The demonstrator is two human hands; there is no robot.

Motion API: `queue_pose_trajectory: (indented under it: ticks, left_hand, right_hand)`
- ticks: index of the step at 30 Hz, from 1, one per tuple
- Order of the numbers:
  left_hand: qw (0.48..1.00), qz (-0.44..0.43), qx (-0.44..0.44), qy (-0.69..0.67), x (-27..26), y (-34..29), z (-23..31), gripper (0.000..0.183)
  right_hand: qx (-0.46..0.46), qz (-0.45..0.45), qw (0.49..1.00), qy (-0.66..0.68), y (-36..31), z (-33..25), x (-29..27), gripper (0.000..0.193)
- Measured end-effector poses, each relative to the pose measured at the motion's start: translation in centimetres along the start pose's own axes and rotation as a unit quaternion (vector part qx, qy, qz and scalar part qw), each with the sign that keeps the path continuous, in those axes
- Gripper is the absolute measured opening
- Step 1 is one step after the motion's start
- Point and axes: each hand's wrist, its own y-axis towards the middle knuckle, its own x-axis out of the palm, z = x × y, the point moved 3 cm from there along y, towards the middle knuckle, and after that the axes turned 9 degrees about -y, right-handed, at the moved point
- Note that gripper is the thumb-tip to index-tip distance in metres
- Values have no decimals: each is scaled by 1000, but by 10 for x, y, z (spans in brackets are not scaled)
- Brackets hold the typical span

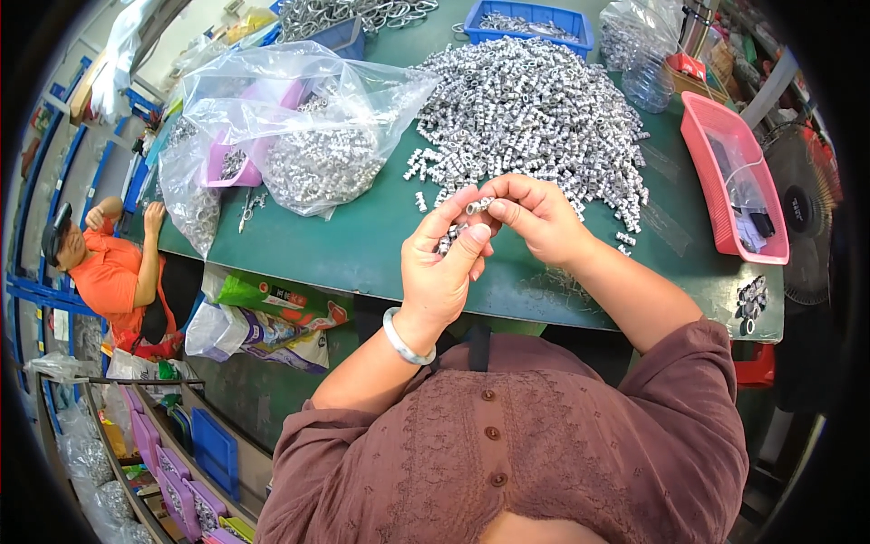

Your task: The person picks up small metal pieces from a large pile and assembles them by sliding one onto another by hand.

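Note:
Both of my hands meet above the near edge of the green table point(362, 238), in front of a large heap of small silvery ribbed metal sleeves point(535, 118). Between thumb and forefinger, my right hand point(535, 218) pinches one metal sleeve point(478, 207), its open end showing. My left hand point(444, 258), with a pale bangle on the wrist, is closed round several more metal sleeves point(449, 239); its fingertips come close to the sleeve in the right hand. Whether they touch it I cannot tell.
Left of the heap lie clear plastic bags point(326, 168) of metal parts and a pink scoop point(237, 163). A blue tray point(530, 38) stands behind, a pink basket point(711, 181) on the right. A fan point(802, 208) is beyond it. Another person point(113, 272) in orange is at far left.

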Motion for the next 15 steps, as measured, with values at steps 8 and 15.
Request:
queue_pose_trajectory:
  ticks: [8, 15]
  left_hand:
    - [997, 74, -35, -2, -6, 3, -2, 16]
    - [914, 39, -226, -334, -21, 12, -11, 17]
  right_hand:
    - [-2, -4, 1000, -10, -2, -3, 3, 14]
    - [-151, 69, 903, -397, 3, -7, -12, 16]
